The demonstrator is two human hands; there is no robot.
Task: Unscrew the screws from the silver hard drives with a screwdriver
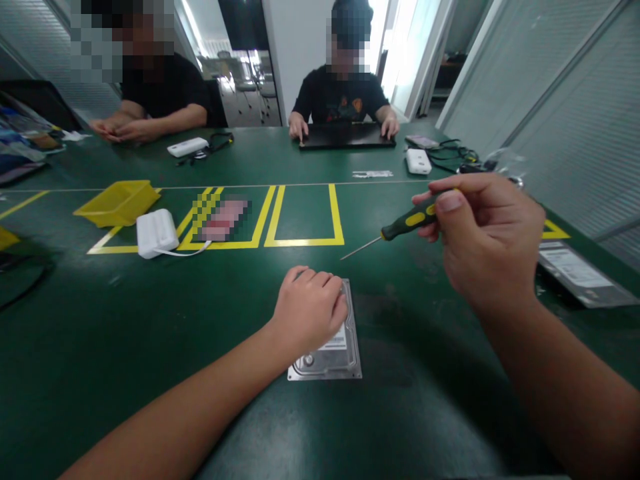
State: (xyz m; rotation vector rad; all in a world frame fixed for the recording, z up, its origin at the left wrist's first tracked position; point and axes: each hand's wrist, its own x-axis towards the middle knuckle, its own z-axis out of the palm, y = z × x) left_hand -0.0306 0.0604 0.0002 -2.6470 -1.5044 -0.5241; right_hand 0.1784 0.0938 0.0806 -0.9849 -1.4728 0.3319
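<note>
Head-camera view: the left hand is pressing, fingers curled together, on a hard drive lying flat on the green table, while the right hand is pinching a screwdriver raised above it; a firm hold-down should be helping the tip seat squarely.

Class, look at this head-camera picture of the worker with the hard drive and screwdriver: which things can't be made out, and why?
- Hard drive: far half hidden under the left hand; label too small to read.
- Screwdriver: handle end hidden inside the right hand; tip too fine to tell its type.
- Item in the taped yellow square: pixelated.
- Second drive: label unreadable at the right.
</note>
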